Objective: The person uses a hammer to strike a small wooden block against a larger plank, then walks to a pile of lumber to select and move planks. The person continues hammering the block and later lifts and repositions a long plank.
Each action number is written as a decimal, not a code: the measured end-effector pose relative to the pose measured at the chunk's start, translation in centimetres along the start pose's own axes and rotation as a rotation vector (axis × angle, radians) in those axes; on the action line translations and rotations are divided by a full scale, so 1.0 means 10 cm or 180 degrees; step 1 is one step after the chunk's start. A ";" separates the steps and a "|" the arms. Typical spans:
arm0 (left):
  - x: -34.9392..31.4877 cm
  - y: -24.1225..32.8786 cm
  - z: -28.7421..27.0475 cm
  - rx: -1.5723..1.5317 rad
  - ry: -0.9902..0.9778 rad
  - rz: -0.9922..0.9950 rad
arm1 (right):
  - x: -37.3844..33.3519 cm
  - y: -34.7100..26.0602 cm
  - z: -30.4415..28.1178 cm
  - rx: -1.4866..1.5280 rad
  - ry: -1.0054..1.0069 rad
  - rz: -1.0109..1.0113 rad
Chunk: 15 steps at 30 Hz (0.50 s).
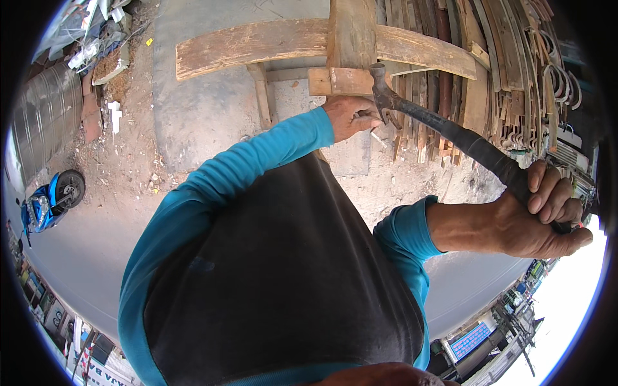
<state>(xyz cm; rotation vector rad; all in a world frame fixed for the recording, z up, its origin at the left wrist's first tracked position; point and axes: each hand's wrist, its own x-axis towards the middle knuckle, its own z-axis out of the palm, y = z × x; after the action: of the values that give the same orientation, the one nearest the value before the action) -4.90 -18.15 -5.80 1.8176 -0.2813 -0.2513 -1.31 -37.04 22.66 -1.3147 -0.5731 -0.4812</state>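
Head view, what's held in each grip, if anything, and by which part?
Right grip: the hammer, by its handle, near the end. Left grip: cannot tell whether it holds anything.

Lower handle of the hammer (pixel 463 139) is partly hidden inside the right grip (pixel 531 219), the wide plank (pixel 352 35) is cut off by the upper edge, and anything between the fingertips of the left grip (pixel 349 118) is too small to tell.
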 end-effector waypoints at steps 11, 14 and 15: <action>-0.29 0.41 -0.16 -0.1376 -0.0680 0.0384 | -0.05 0.65 0.30 0.0508 0.1195 0.0107; -0.34 0.19 -0.65 -0.0611 -0.0631 0.0133 | -0.10 0.84 0.60 0.0030 0.1564 -0.0082; -0.32 0.09 -0.93 -0.0511 -0.0417 0.0026 | -0.10 0.92 0.66 -0.0250 0.1463 -0.0153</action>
<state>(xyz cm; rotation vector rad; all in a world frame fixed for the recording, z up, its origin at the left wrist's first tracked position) -5.09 -8.84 -2.46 1.6439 -0.3503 -0.3777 2.90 -28.77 16.06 -1.2130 -0.2042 -0.8246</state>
